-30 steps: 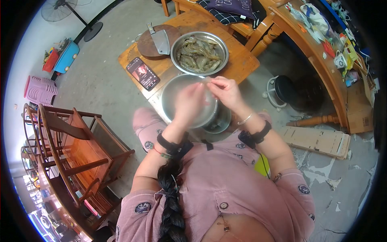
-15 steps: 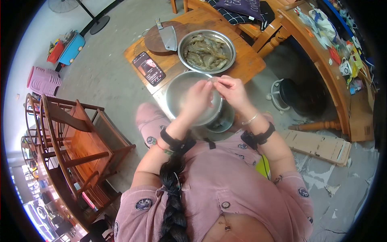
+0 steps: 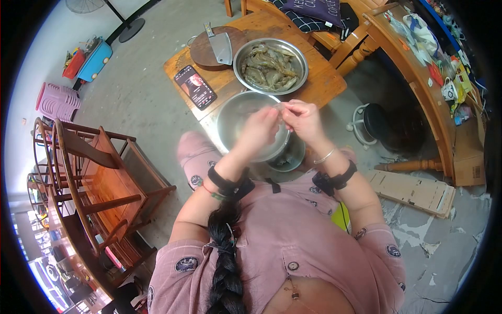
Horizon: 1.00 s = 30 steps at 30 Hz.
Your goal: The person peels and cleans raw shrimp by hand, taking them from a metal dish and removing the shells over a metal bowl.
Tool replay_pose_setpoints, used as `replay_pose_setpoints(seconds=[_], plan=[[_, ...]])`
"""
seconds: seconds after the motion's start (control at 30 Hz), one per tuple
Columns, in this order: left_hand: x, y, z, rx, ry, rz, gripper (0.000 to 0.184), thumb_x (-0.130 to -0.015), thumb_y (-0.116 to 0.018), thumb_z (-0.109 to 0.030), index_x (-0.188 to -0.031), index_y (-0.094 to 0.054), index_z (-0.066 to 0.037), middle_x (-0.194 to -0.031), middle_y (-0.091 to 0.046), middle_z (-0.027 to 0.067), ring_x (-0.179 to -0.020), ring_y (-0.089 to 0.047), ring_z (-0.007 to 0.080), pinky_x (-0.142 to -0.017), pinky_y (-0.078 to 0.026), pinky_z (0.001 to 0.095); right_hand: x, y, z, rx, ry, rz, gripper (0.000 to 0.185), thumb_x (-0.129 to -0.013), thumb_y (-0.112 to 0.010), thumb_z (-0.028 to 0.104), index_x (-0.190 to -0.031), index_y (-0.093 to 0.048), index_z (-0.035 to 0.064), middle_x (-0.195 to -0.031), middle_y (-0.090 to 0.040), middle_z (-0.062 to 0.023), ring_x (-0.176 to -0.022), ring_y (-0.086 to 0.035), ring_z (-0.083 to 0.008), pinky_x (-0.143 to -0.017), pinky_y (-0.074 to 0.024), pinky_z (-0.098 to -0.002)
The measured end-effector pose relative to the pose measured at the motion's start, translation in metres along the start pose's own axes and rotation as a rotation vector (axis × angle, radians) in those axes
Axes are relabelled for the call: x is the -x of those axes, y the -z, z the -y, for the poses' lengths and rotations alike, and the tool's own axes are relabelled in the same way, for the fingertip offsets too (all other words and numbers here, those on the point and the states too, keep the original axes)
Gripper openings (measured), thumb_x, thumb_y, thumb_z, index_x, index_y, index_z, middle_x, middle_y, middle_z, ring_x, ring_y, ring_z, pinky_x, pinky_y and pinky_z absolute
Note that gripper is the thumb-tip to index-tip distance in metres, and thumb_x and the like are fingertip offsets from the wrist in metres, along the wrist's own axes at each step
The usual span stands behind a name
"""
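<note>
My left hand [image 3: 262, 126] and my right hand [image 3: 303, 119] meet over the right rim of a pale bowl [image 3: 230, 121]. Their fingertips pinch together on a small, pale, translucent piece [image 3: 280, 106], too small to identify. Just beyond is a metal bowl [image 3: 304, 56] full of greyish-green raw shrimp [image 3: 267, 68]. Partly under the pale bowl, nearer my lap, sits a second container [image 3: 293, 157] with dark contents that I cannot make out.
The wooden table [image 3: 327, 78] also bears a round chopping board [image 3: 201, 55] with a cleaver [image 3: 221, 48] on it, and a lit phone [image 3: 195, 87]. A black stool [image 3: 374, 121] stands right; a wooden chair [image 3: 110, 180] stands left.
The view has shifted, so the table and bowls appear farther right than a second ago. My hands stay together over the bowl, with small finger movements and the left one less blurred.
</note>
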<state>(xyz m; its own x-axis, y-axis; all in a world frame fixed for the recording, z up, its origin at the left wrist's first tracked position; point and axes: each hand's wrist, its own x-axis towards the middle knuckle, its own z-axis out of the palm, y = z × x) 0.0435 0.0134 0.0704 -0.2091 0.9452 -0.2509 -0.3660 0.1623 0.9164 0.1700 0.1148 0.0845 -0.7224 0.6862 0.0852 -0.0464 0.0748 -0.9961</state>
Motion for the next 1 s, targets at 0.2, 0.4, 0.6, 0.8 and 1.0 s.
replay_pose_setpoints(seconds=[0.2, 0.4, 0.6, 0.8, 1.0], plan=[[0.009, 0.010, -0.023, 0.381, 0.214, 0.227, 0.031, -0.103, -0.042, -0.035, -0.091, -0.053, -0.008, -0.062, -0.032, -0.0060, -0.052, -0.025, 0.0060, -0.047, -0.023, 0.0218, -0.003, 0.006, 0.002, -0.089, 0.002, 0.061, 0.013, -0.087, -0.063, -0.001, -0.098, -0.068, -0.0061, -0.078, -0.057, -0.0026, -0.058, -0.056, -0.0074, -0.049, -0.0444, -0.0205], [0.004, 0.025, -0.019, 0.398, 0.309, 0.383, 0.033, -0.101, -0.045, -0.037, -0.089, -0.053, -0.007, -0.062, -0.033, -0.0058, -0.051, -0.025, 0.0056, -0.044, -0.022, 0.0213, -0.008, 0.020, 0.016, 0.017, 0.135, 0.237, 0.014, -0.087, -0.062, -0.001, -0.099, -0.068, -0.0049, -0.079, -0.059, -0.0037, -0.059, -0.057, -0.0076, -0.051, -0.0461, -0.0211], [0.007, 0.013, -0.028, 0.472, 0.261, 0.350, 0.034, -0.101, -0.045, -0.038, -0.090, -0.052, -0.007, -0.063, -0.033, -0.0053, -0.051, -0.026, 0.0056, -0.044, -0.025, 0.0204, -0.011, 0.019, 0.030, 0.265, 0.301, 0.281, 0.017, -0.088, -0.061, -0.001, -0.103, -0.067, -0.0036, -0.083, -0.059, -0.0049, -0.062, -0.058, -0.0083, -0.055, -0.0478, -0.0217], [0.006, 0.010, -0.032, 0.483, 0.239, 0.253, 0.034, -0.101, -0.045, -0.038, -0.088, -0.050, -0.007, -0.062, -0.033, -0.0051, -0.051, -0.027, 0.0057, -0.044, -0.026, 0.0202, -0.012, 0.016, 0.024, 0.131, 0.181, 0.269, 0.023, -0.088, -0.059, -0.001, -0.109, -0.067, -0.0017, -0.082, -0.055, -0.0028, -0.063, -0.056, -0.0073, -0.057, -0.0466, -0.0210], [0.004, 0.018, -0.023, 0.459, 0.250, 0.329, 0.035, -0.100, -0.046, -0.039, -0.083, -0.048, -0.008, -0.061, -0.032, -0.0053, -0.051, -0.028, 0.0055, -0.044, -0.026, 0.0200, -0.010, 0.016, 0.022, 0.049, 0.129, 0.294, 0.027, -0.083, -0.060, -0.004, -0.109, -0.068, -0.0019, -0.077, -0.050, 0.0007, -0.061, -0.053, -0.0054, -0.056, -0.0444, -0.0205]])
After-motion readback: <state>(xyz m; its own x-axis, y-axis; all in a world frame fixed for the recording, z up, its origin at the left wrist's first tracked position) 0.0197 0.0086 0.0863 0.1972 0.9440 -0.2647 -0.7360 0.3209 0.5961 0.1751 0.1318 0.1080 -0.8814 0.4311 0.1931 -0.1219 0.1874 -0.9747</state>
